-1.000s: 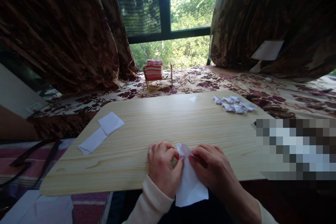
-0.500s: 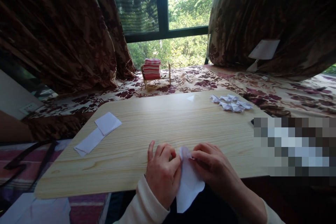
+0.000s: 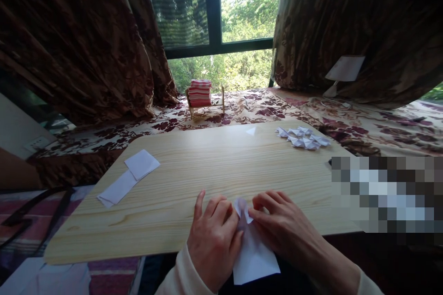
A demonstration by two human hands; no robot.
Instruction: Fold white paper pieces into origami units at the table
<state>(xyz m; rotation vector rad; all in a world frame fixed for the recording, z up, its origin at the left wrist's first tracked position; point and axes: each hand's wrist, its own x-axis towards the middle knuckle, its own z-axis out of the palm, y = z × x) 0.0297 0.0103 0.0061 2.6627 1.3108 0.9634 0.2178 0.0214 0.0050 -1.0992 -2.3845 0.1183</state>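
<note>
Between my hands a sheet of white paper (image 3: 254, 258) lies at the table's near edge, its top end curled and folded over and its lower end hanging over the edge. My left hand (image 3: 214, 237) grips the paper's left side between thumb and curled fingers, with the little finger sticking out. On the other side, my right hand (image 3: 282, 219) pinches the folded flap near the top. Folded white paper pieces (image 3: 308, 138) sit in a group at the table's far right. Flat white paper pieces (image 3: 141, 164) lie overlapping on the left.
The wooden table (image 3: 194, 161) has a small white paper triangle (image 3: 251, 131) near its far edge. Behind it stand a rack with striped red-and-white cloths (image 3: 200, 93) and a white lamp (image 3: 345, 68). More white sheets (image 3: 55, 279) lie at lower left. A blurred-out patch covers the right side.
The paper's top flap has folded down toward me, and its lower end now spreads flatter and wider. Both hands have shifted slightly, still gripping the sheet.
</note>
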